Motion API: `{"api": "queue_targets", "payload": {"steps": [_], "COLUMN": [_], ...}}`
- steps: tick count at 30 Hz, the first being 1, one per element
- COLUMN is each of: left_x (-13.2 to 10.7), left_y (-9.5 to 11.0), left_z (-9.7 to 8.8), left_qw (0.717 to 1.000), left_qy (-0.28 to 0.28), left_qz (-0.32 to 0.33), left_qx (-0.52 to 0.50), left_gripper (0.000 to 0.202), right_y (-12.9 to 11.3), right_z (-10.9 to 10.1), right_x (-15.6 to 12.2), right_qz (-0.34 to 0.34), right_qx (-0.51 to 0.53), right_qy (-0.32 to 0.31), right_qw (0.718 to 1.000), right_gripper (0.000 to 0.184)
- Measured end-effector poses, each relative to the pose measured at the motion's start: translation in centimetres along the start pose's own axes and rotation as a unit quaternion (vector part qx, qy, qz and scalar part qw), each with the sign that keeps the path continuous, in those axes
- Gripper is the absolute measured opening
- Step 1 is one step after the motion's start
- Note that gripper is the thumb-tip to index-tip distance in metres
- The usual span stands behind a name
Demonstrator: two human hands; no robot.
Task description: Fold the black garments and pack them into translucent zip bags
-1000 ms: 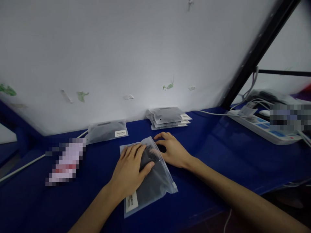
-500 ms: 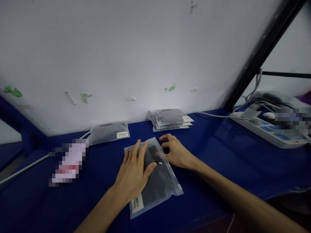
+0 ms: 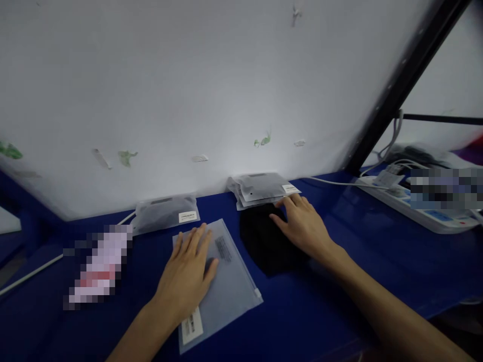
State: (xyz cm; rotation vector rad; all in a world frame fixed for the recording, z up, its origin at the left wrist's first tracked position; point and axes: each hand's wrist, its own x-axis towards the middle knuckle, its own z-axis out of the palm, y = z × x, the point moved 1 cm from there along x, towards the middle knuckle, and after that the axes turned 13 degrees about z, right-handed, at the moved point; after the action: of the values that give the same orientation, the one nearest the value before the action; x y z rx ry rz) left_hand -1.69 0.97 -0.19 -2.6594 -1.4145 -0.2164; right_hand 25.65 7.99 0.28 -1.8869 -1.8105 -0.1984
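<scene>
My left hand (image 3: 184, 276) lies flat with its fingers spread on a frosted plastic zip bag (image 3: 230, 286). The bag lies flat, its slider at the lower right corner, dark print near the top and a white barcode label (image 3: 191, 326) at the bottom. To its right is a folded piece of black cloth (image 3: 264, 241), fully outside the bag. My right hand (image 3: 304, 221) has hold of the cloth's upper right part, thumb and fingers bent over it; the fingertips are partly hidden.
Several filled frosted bags (image 3: 264, 187) are stacked against the white wall, and another filled bag (image 3: 164, 211) lies left of them. A power strip (image 3: 418, 211) with cables stands at the right. A blurred pink item (image 3: 101, 266) is at the left on the blue table (image 3: 302, 311).
The black cloth has come out of the zip bag to the right with my right hand. The bag now lies flatter and paler, my left hand still on it.
</scene>
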Motion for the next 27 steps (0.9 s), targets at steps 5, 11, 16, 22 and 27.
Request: {"api": "queue_targets", "payload": {"steps": [5,11,16,22,27], "left_x": [0.2,0.4,0.5,0.5,0.3], "left_y": [0.6,0.7,0.0,-0.6,-1.1], "left_z": [-1.1,-2.1,-2.6,-2.1,-1.5], "left_qw": [0.996,0.998,0.995,0.997,0.997], "left_qy": [-0.018,-0.017,-0.007,0.016,0.051], "left_qz": [0.06,-0.038,-0.073,-0.059,-0.05], "left_qx": [-0.056,-0.047,-0.062,-0.052,-0.032], "left_gripper": [0.045,0.031,0.031,0.027,0.025], "right_y": [-2.8,-4.4,-5.3,-5.5,-5.1], "right_z": [-0.3,-1.3,-1.4,-1.0,-0.5], "right_x": [-2.1,-3.1,-3.3,-3.7,-3.2], "right_qz": [-0.083,-0.191,-0.169,-0.163,-0.121], "right_qx": [0.013,0.091,0.087,0.103,0.128], "right_qy": [-0.086,-0.183,-0.153,-0.154,-0.145], "right_qw": [0.993,0.96,0.97,0.969,0.974], "right_gripper": [0.044,0.045,0.044,0.022,0.023]}}
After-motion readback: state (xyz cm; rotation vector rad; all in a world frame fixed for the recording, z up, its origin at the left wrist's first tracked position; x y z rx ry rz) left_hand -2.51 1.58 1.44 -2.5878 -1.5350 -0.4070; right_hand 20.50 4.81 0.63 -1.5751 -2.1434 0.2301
